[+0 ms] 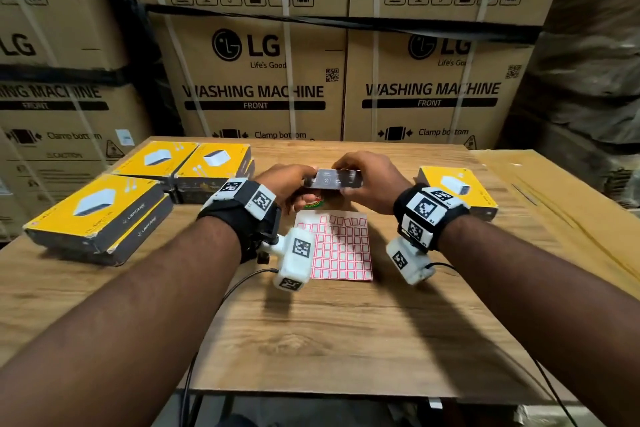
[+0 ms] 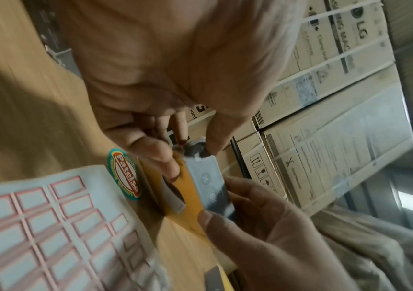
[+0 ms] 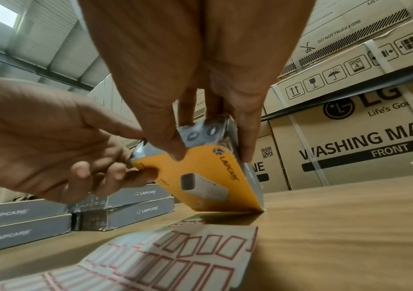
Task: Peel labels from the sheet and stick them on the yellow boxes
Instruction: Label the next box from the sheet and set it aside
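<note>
The flat yellow cardboard box (image 3: 208,177) stands tilted on its lower edge on the wooden table (image 1: 311,329), behind the white sheet of red-bordered labels (image 1: 341,250). Left hand (image 1: 287,184) and right hand (image 1: 372,180) fingers grip its ends, likely steadying it for labelling.

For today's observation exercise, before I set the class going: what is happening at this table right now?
A person holds one yellow box in both hands, the left hand and right hand gripping its ends. It is tipped up on one edge on the wooden table, just beyond the label sheet, which lies flat with a few labels already gone. More yellow boxes are stacked to the left, and one lies to the right.
</note>
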